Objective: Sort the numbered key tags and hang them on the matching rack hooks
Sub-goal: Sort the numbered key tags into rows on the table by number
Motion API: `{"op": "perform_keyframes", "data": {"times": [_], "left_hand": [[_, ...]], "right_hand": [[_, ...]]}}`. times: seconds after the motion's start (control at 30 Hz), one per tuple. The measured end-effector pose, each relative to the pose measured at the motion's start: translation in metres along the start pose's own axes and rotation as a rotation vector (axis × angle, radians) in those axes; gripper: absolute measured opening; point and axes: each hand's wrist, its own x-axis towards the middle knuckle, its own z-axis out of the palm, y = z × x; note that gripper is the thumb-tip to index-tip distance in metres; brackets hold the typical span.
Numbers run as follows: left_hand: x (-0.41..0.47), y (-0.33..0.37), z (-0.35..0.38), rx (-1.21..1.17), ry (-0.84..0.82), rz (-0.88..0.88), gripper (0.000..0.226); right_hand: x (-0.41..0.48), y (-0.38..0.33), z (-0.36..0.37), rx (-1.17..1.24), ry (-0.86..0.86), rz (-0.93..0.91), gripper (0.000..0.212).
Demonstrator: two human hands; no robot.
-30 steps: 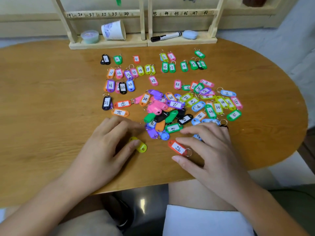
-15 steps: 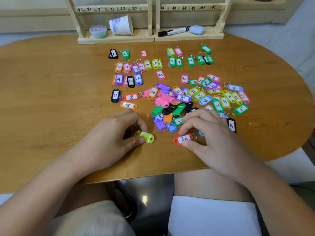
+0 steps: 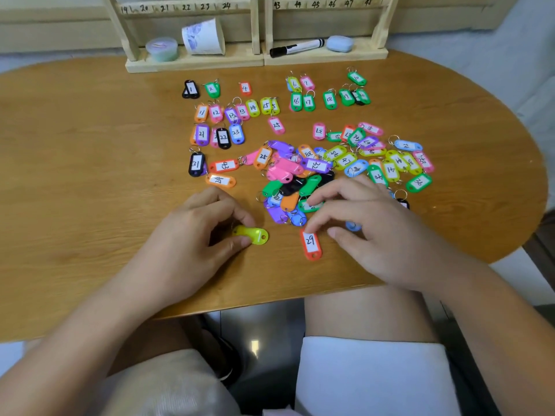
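pinches a yellow-green plastic key tag (image 3: 253, 234), blank side up, between thumb and forefinger of the left hand (image 3: 186, 244), low on the oval wooden table (image 3: 75, 145). rests the right hand (image 3: 375, 232), fingers loosely curved, forefinger tip touching an orange-red plastic tag (image 3: 310, 243) marked "29", just beside the mixed pile of coloured tags (image 3: 300, 181). reads "19" to "24" and "43" to "47" along the pale wooden rack (image 3: 192, 7) behind.

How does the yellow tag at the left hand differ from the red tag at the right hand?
The yellow tag shows no number and lies crosswise, pinched by the left hand; the red tag shows 29 and points toward the person, at the fingertips of the right hand. Both lie on the table.
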Motion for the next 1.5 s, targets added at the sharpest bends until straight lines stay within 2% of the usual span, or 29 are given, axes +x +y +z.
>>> {"op": "perform_keyframes", "data": {"times": [0.13,0.33,0.5,0.63,0.7,0.87,1.03,1.2,1.37,1.5], "left_hand": [[0.003,0.004,-0.001,-0.049,-0.003,-0.009,0.022],[-0.004,0.005,-0.005,-0.101,-0.020,0.019,0.035],[-0.011,-0.003,-0.008,-0.046,0.081,-0.069,0.046],[-0.012,0.002,0.000,-0.032,0.120,-0.061,0.028],[-0.012,0.005,0.003,-0.017,0.106,-0.057,0.029],[-0.007,0.009,0.006,0.010,0.046,-0.065,0.034],[0.007,0.018,-0.002,0.017,-0.062,-0.165,0.028],[0.027,0.023,-0.012,0.032,-0.188,-0.283,0.023],[0.042,0.023,-0.019,0.118,-0.282,-0.321,0.024],[0.045,0.021,-0.022,0.123,-0.265,-0.296,0.030]], "right_hand": [[-0.008,0.002,0.002,0.028,0.180,0.071,0.028],[-0.017,-0.009,0.028,0.050,0.240,0.102,0.018],[-0.016,-0.012,0.037,0.033,0.321,0.152,0.010],[-0.013,-0.019,0.041,-0.008,0.328,0.144,0.009],[-0.013,-0.021,0.042,-0.036,0.333,0.159,0.015],[-0.019,-0.024,0.041,-0.114,0.292,0.195,0.028],[-0.018,-0.030,0.033,-0.154,0.250,0.256,0.023],[-0.008,-0.030,0.020,-0.057,0.129,0.338,0.024],[0.002,-0.029,0.012,0.047,0.058,0.330,0.018],[0.006,-0.028,0.013,0.085,0.061,0.310,0.012]]}}
